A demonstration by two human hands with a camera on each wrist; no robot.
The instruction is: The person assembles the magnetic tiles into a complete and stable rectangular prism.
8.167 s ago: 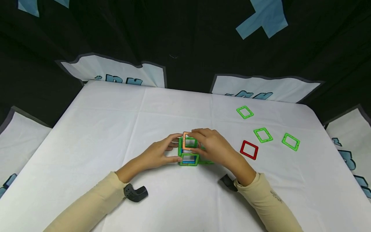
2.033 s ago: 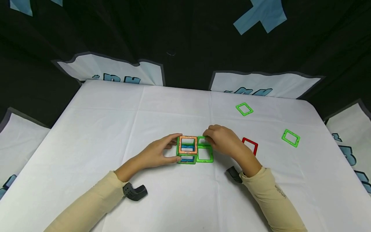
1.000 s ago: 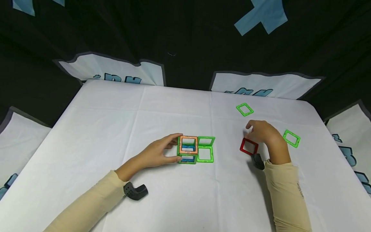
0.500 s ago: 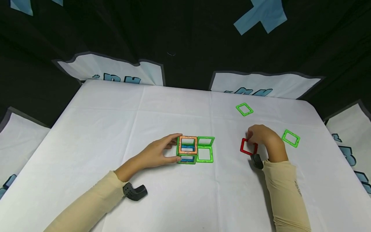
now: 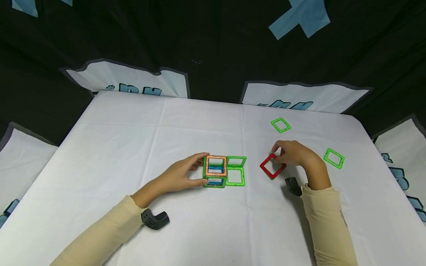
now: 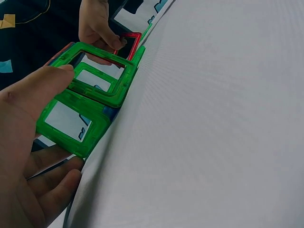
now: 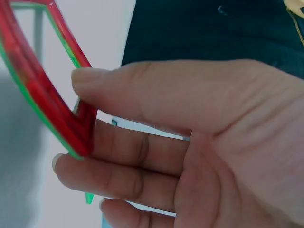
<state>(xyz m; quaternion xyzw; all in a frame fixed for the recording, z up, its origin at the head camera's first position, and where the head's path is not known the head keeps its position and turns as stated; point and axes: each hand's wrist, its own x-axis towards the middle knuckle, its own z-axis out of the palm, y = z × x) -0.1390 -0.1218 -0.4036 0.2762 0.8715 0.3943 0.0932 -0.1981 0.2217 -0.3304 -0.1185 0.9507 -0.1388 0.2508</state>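
My left hand [image 5: 178, 175] holds a small cube of magnetic tiles between thumb and fingers. An orange square tile [image 5: 215, 174] lies on the cube's top; green sides and blue parts show below it. In the left wrist view my thumb lies on a green tile [image 6: 97, 128] of the cube. To the cube's right, a green square tile [image 5: 235, 184] lies flat, and another green tile [image 5: 236, 157] stands tilted at its far edge. My right hand [image 5: 294, 153] pinches a red square tile [image 5: 266, 160] between thumb and fingers; in the right wrist view the red tile [image 7: 45, 95] has a green edge behind it.
Two loose green tiles lie on the white tablecloth [image 5: 133, 129]: one green tile [image 5: 276, 127] at the far right, another green tile [image 5: 329, 161] just right of my right hand. Black curtains [image 5: 213, 48] hang beyond the table's far edge.
The orange tile went from my right hand onto the cube. A loose green tile now stands beside it. My right hand then moved right, took the red tile and shifted it left.
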